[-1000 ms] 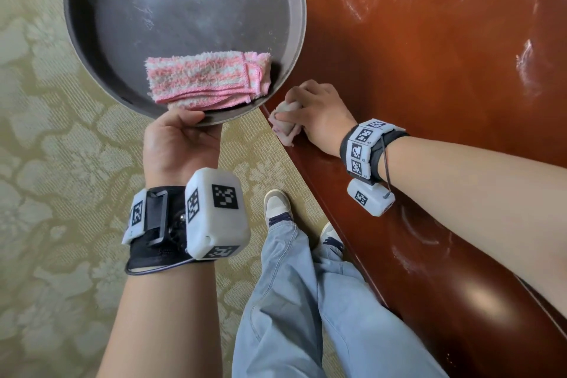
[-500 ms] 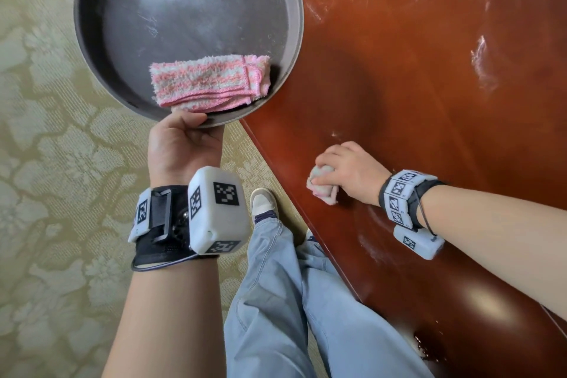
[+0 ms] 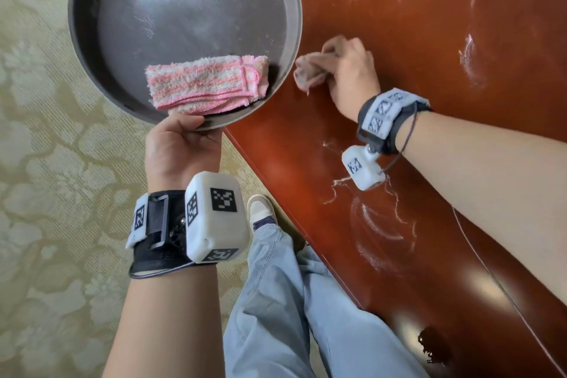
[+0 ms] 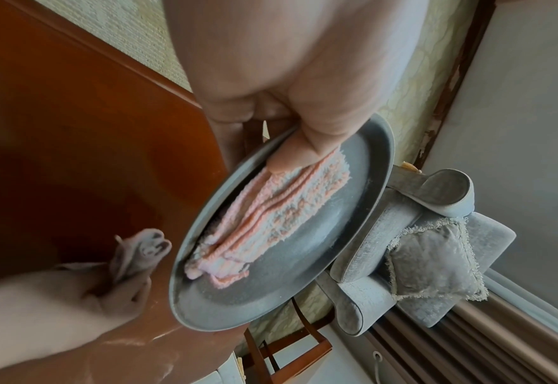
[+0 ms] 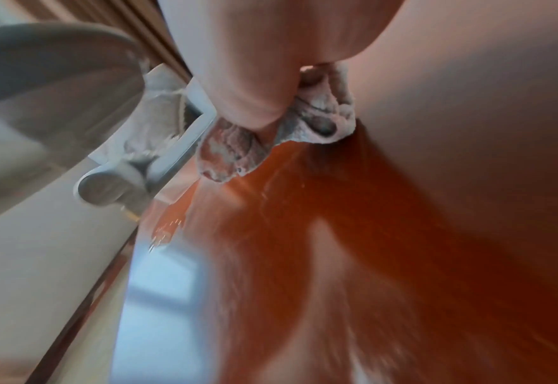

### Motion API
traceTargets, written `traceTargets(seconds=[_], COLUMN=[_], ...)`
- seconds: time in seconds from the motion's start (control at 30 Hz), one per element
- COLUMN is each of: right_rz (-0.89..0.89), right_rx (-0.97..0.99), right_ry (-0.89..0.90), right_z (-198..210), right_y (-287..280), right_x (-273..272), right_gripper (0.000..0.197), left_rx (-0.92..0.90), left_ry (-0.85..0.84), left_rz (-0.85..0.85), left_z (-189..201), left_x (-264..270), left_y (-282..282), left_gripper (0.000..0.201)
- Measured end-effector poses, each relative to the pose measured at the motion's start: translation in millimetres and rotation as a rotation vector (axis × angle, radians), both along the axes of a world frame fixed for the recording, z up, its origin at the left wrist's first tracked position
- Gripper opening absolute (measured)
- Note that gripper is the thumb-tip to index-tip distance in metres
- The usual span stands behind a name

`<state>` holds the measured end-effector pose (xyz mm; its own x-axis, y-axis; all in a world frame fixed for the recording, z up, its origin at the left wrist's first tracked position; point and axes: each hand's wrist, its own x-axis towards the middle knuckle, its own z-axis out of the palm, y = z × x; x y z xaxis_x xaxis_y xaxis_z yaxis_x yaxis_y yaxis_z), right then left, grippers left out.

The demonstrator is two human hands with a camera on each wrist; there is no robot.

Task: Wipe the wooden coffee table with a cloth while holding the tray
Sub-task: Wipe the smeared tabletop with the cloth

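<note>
My left hand point(image 3: 181, 144) grips the near rim of a round dark grey tray point(image 3: 92, 64), thumb over the edge and pressing on a folded pink-and-white striped towel point(image 3: 205, 83) that lies in it. The tray point(image 4: 353, 197) juts out over the table's left edge. My right hand point(image 3: 346, 70) clutches a bunched pale cloth point(image 3: 308, 74) and presses it on the glossy reddish wooden coffee table point(image 3: 429, 40), just right of the tray's rim. The right wrist view shows the cloth point(image 5: 307, 122) crumpled under curled fingers against the wood point(image 5: 353, 207).
White smear streaks point(image 3: 377, 224) mark the tabletop near my right forearm and farther back. A dark blotch point(image 3: 434, 344) sits on the near part of the table. My legs in blue jeans point(image 3: 291, 301) stand at the table's edge on patterned beige carpet point(image 3: 46, 163). A grey sofa with cushion point(image 4: 432, 262) lies beyond the tray.
My right hand has slid the cloth from the table's near edge, right and back, then forward to beside the tray's rim. The left hand keeps its hold on the tray.
</note>
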<state>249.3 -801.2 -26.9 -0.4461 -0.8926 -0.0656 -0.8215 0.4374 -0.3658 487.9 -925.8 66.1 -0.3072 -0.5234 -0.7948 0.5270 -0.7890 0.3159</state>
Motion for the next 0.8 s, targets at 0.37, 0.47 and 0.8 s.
traceTargets(seconds=[0.37, 0.47, 0.8], right_rz=[-0.314, -0.100, 0.245], right_rx=[-0.020, -0.001, 0.076], right_ry=[0.026, -0.023, -0.090], right_z=[-26.8, -26.1, -20.2], right_y=[-34.6, -27.2, 33.7], right_x=[-1.4, 16.2, 48.2], right_gripper=[0.043, 0.043, 0.053], left_rx=[0.013, 0.009, -0.002], left_ry=[-0.009, -0.026, -0.101], left_rz=[0.013, -0.024, -0.120], left_z=[-9.6, -7.9, 13.3], left_x=[4.9, -0.9, -14.2], left_y=[-25.7, -28.1, -11.3], left_gripper=[0.038, 0.033, 0.027])
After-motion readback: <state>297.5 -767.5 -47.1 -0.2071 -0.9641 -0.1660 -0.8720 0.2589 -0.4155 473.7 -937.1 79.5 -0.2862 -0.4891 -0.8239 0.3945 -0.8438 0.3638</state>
